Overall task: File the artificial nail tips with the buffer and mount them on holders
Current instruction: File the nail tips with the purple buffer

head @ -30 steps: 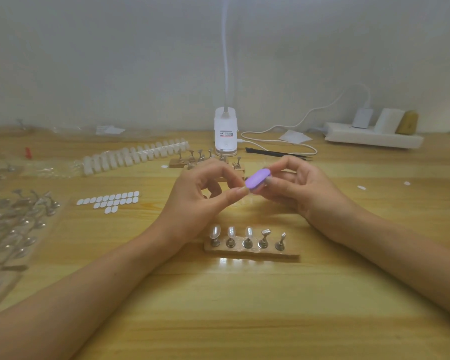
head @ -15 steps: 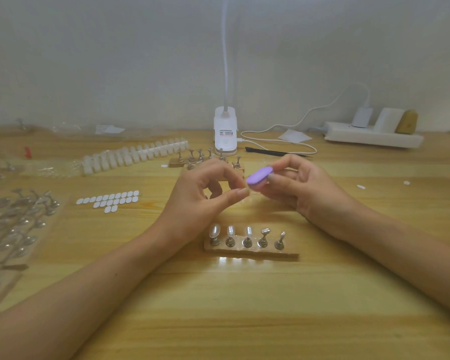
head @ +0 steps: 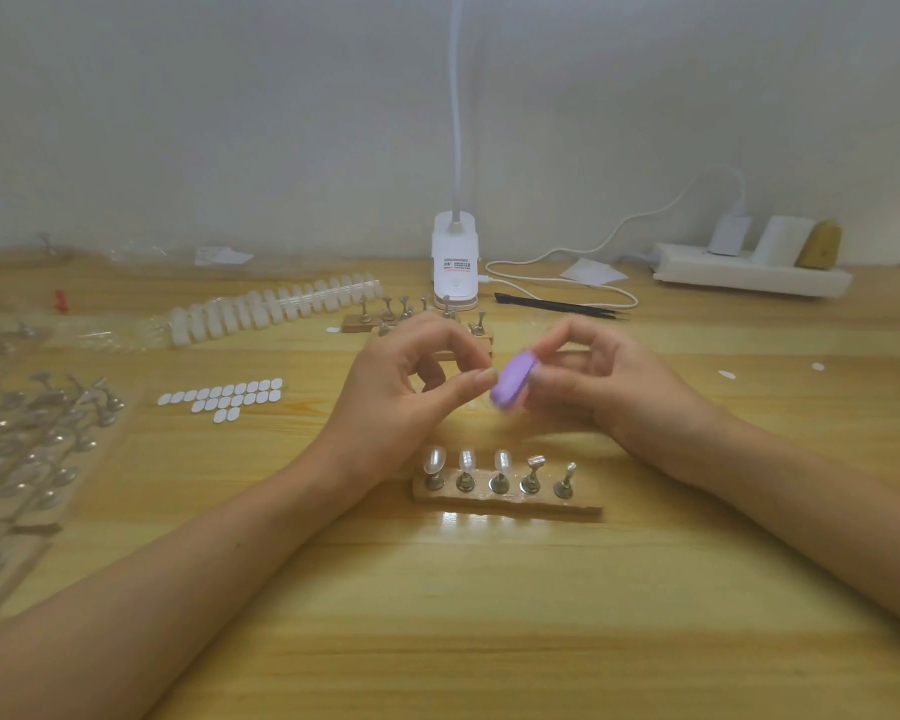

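We see both forearms reaching in from the near edge over the wooden tabletop (head: 489, 615), the wrists raised and the two hands meeting just beyond a wooden holder rack (head: 505, 504). The left hand (head: 401, 397) has its forefinger arched over and its thumb stretched out beneath, the two tips drawn together in a pinch. What lies between them we cannot tell, as it is too small and blurred. The right hand (head: 593, 387) pinches a purple buffer (head: 513, 381) between thumb and curled fingers. The buffer is tilted, and its near end is just beside the left thumb tip.

On the rack stand five metal holders. The three on the left carry clear nail tips (head: 466, 459), and the two on the right show plain metal heads. Left of the hands lie rows of white adhesive tabs (head: 224, 397), and beyond them a long strip of nail tips (head: 276, 306). A bag of loose holders (head: 37, 433) sits at the far left. Behind the hands are a second holder rack (head: 365, 322), a white clip lamp (head: 454, 262), black tweezers (head: 562, 306) and a power strip (head: 749, 275).
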Action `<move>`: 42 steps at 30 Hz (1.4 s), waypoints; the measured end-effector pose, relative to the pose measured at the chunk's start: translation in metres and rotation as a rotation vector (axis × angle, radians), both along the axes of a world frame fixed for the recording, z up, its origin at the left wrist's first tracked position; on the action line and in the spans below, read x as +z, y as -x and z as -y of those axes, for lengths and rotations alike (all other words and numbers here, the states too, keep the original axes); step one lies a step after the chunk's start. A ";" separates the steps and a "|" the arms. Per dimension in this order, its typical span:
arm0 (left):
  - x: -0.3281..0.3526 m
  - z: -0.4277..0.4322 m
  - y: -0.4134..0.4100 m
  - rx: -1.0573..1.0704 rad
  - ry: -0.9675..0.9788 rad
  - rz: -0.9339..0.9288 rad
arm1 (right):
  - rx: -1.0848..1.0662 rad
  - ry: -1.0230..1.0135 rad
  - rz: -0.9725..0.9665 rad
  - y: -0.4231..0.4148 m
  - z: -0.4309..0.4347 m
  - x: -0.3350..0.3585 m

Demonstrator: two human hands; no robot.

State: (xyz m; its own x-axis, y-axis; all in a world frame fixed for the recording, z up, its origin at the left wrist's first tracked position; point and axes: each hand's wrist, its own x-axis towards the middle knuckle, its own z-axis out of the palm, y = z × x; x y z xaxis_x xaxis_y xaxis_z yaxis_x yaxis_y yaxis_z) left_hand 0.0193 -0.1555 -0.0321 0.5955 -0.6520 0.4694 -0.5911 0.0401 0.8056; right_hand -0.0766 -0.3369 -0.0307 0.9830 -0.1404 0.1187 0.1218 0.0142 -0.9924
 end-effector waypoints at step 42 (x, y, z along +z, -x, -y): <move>-0.001 0.001 0.000 -0.007 -0.023 0.024 | -0.071 0.006 0.037 0.000 0.003 -0.002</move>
